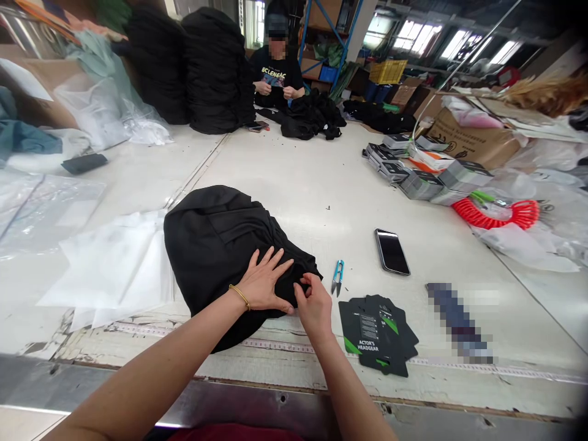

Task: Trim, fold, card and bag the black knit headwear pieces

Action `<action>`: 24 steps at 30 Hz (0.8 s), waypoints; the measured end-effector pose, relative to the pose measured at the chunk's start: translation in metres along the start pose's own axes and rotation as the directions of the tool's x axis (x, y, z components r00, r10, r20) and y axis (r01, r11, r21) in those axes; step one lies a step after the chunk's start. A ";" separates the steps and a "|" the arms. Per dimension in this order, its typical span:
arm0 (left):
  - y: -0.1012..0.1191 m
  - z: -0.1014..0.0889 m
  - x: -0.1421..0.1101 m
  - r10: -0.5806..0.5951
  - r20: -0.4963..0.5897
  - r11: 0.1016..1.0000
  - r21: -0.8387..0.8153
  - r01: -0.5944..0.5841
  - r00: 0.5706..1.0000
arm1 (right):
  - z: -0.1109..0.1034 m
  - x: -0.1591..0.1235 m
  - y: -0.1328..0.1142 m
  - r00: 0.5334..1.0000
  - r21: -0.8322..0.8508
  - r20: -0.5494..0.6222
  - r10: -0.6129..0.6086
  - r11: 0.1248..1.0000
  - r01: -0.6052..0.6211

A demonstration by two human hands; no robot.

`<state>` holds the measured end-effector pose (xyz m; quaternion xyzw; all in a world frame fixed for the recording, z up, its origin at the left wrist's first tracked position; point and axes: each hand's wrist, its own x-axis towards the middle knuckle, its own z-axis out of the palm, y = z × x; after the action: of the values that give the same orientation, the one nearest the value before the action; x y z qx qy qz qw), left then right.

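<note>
Lying flat: the left hand (261, 286), palm down on the lower right part of the cloth (211, 229), its fingers (283, 267) spread wide.
Right hand (319, 309): at the cloth's narrow right end, fingers bent and drawn together at the thumb; whether they pinch a fold cannot be told.
Cloth: black, bunched and creased, on the near part of the surface (294, 162), broad at its left end and tapering to the right.
Bracelet (239, 296): gold-coloured, around the left wrist.
Snips (338, 278): blue-handled, just right of the cloth's tip, blades toward the near edge.
Cards (379, 334): a fanned pile, black and green, right of the right hand, the top one reading "ACTOR'S HEADGEAR".
Phone (392, 251): face up, dark screen, beyond the cards.
Strip (459, 324): right of the cards, pixelated, so its nature cannot be told.
Sheets (119, 263): white, overlapping, left of the cloth.
Tape measure (285, 347): along the near edge, running partly under the cloth.
Coil (523, 214): red, on the right, near the small boxes (420, 184).
Co-worker (275, 67): at the far side, both hands raised, behind a black heap (312, 116).
Stacks (214, 67): tall, black, left of the co-worker.
</note>
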<state>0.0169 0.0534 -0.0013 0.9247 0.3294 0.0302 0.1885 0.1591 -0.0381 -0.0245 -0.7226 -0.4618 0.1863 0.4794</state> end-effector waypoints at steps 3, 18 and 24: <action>0.000 0.000 0.000 -0.008 -0.009 1.000 -0.007 0.008 1.000 | 0.005 0.004 0.011 0.998 0.065 -0.020 0.060 0.996 -0.058; 0.008 -0.014 0.007 -0.015 -0.082 0.979 -0.203 -0.002 0.996 | -0.003 -0.001 0.010 0.983 0.323 -0.010 0.181 0.931 -0.168; 0.016 -0.044 0.034 0.029 -0.099 0.701 -0.708 -0.091 0.995 | -0.009 -0.003 0.001 0.985 0.450 -0.072 0.158 0.886 -0.109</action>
<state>0.0452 0.0774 0.0434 0.7886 0.2695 0.1980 0.5160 0.1647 -0.0456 -0.0214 -0.6331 -0.3299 0.2804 0.6417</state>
